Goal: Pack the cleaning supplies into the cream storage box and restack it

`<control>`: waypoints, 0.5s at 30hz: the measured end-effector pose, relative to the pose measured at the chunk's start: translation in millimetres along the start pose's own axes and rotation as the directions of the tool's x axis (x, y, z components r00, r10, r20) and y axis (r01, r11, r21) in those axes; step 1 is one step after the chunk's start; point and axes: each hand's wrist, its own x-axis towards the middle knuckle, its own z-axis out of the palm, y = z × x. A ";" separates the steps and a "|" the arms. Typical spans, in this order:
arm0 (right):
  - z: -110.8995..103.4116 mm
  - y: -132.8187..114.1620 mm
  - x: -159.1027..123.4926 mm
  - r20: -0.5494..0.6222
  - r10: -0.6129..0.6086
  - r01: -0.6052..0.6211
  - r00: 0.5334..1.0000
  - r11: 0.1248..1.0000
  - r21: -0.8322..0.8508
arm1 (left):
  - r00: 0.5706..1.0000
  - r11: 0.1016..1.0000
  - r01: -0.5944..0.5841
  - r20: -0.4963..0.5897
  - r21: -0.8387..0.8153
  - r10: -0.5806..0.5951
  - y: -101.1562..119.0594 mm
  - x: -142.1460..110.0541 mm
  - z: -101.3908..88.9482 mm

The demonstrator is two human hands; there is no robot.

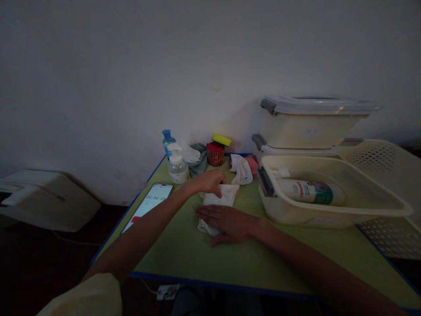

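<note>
A small folded white cloth [225, 197] lies on the green tabletop [177, 250] between my two hands. My left hand [211, 181] is at its far edge, with the fingers curled and the thumb pressed on the fabric; some fingertips are hidden. Flat across the near part of the cloth rests my right hand [232, 223], its fingers stretched out to the left and the thumb apart. A bit of cloth shows beyond the right fingertips. Just behind lies a crumpled white and pink cloth [242, 170].
A phone [149, 204] showing a timer lies left. Along the back stand a blue-capped bottle [168, 140], a pump bottle [178, 169], a grey-green cloth [199, 162] and a red basket [215, 156] under a yellow sponge [221, 139]. Right are an open bin [315, 219] holding a spray bottle [307, 191], and lidded boxes [305, 129].
</note>
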 end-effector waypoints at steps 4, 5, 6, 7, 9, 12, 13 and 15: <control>1.1 -1.1 -0.1 0.014 0.016 -0.016 1.000 1.000 -0.006 | 0.996 0.995 0.081 -0.039 0.057 -0.079 10.2 -14.6 2.0; 1.4 -1.4 -0.2 0.015 0.020 -0.020 1.000 1.000 -0.011 | 0.994 0.992 0.105 -0.051 0.069 -0.101 13.5 -19.5 3.2; 1.9 -1.4 -0.3 0.012 0.023 -0.023 1.000 1.000 -0.017 | 0.990 0.989 0.127 -0.065 0.080 -0.122 17.1 -24.4 4.6; 2.4 -1.3 -0.4 0.008 0.025 -0.025 1.000 0.999 -0.023 | 0.987 0.985 0.148 -0.080 0.091 -0.141 20.7 -29.2 6.2; 3.7 -0.7 -0.8 0.001 0.026 -0.026 1.000 0.999 -0.031 | 0.977 0.973 0.197 -0.104 0.117 -0.185 28.1 -37.2 9.8; 5.4 -0.2 -1.6 0.005 0.044 -0.043 0.999 0.998 -0.036 | 0.970 0.957 0.235 -0.111 0.171 -0.218 38.1 -44.8 14.7; 5.8 -0.3 -1.8 0.006 0.054 -0.054 0.998 0.998 -0.039 | 0.971 0.954 0.232 -0.109 0.188 -0.215 40.7 -46.2 15.9; 5.9 -0.8 -2.0 0.004 0.074 -0.074 0.997 0.996 -0.046 | 0.974 0.954 0.218 -0.106 0.205 -0.200 43.9 -47.3 17.1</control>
